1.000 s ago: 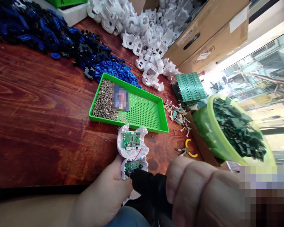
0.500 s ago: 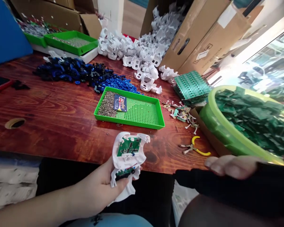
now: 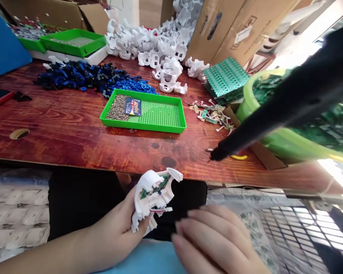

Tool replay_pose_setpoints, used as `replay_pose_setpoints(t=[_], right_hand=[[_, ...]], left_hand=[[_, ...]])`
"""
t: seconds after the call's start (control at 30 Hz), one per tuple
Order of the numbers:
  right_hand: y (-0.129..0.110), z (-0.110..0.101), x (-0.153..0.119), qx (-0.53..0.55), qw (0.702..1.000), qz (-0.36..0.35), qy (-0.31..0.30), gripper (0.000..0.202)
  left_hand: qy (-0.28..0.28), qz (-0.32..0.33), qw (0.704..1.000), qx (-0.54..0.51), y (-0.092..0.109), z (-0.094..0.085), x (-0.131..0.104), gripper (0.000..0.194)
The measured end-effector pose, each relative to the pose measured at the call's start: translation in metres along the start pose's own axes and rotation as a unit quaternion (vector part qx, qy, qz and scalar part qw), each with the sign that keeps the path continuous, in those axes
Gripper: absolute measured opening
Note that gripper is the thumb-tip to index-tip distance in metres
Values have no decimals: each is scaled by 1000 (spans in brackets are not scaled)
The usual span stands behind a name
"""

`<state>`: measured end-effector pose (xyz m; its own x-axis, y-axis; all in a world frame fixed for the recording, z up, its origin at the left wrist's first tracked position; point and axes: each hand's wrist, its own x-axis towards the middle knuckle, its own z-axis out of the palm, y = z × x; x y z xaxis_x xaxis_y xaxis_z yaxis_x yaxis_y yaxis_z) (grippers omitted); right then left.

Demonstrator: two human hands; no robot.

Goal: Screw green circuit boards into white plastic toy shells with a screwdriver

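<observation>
My left hand (image 3: 117,230) grips a white plastic shell (image 3: 153,203) above my lap, just below the table edge. Inside the shell a green circuit board (image 3: 162,182) shows in part, and a red wire runs at its lower side. The shell is tilted, with its rounded wall toward me. My right hand (image 3: 214,239) is to the right of the shell and apart from it, slightly blurred, its fingers loosely stretched with nothing visible in them. A long black tool with a narrow tip (image 3: 263,110), perhaps a powered screwdriver, hangs slanted and blurred above the table's right side.
A green tray (image 3: 160,127) holds small screws and a printed card (image 3: 133,107). Behind lie blue and black parts (image 3: 103,78) and white shells (image 3: 168,68). To the right are green board panels (image 3: 227,78), small wired boards (image 3: 213,114), yellow-handled pliers (image 3: 238,156) and a green tub (image 3: 247,102).
My right hand has let go of the black tool and come down beside the shell. The tool now hangs higher up. My left hand has tilted the shell, and the view has shifted downward.
</observation>
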<state>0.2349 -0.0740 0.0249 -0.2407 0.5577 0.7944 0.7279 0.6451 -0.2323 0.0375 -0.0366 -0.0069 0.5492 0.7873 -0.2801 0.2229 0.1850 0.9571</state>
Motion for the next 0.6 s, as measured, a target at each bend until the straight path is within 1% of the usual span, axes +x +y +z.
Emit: replay_pose_setpoints(t=[0.03, 0.1, 0.13, 0.23, 0.27, 0.33, 0.4, 0.43, 0.5, 0.6], right_hand=[[-1, 1, -2, -20, 998, -40, -34, 24], [-1, 4, -4, -51, 993, -83, -67, 25], [0, 6, -5, -63, 992, -90, -70, 25], [0, 10, -9, -66, 994, -75, -45, 23], [0, 10, -10, -65, 994, -74, -41, 21], [1, 11, -11, -69, 994, -78, -44, 17], [3, 11, -10, -80, 991, -97, -54, 15], [4, 12, -8, -83, 990, -101, -61, 16], [6, 14, -4, -82, 989, -84, -85, 20], [6, 17, 1, -91, 987, -38, -123, 29]], left_hand=[[-1, 5, 1000, 7, 1, 2, 0, 51], [5, 32, 999, 13, 0, 5, 0, 51], [9, 50, 999, 15, -1, 7, -1, 51], [27, 97, 994, 32, -11, 7, -3, 47], [25, 113, 992, 40, -14, 6, -4, 49], [-6, 145, 988, 44, -19, 2, -3, 60], [-61, 162, 985, 27, -19, -3, -1, 71], [-85, 160, 983, 14, -17, -5, 1, 73], [-109, 143, 984, -6, -10, -9, 6, 68], [-111, 116, 987, -14, 1, -13, 11, 63]])
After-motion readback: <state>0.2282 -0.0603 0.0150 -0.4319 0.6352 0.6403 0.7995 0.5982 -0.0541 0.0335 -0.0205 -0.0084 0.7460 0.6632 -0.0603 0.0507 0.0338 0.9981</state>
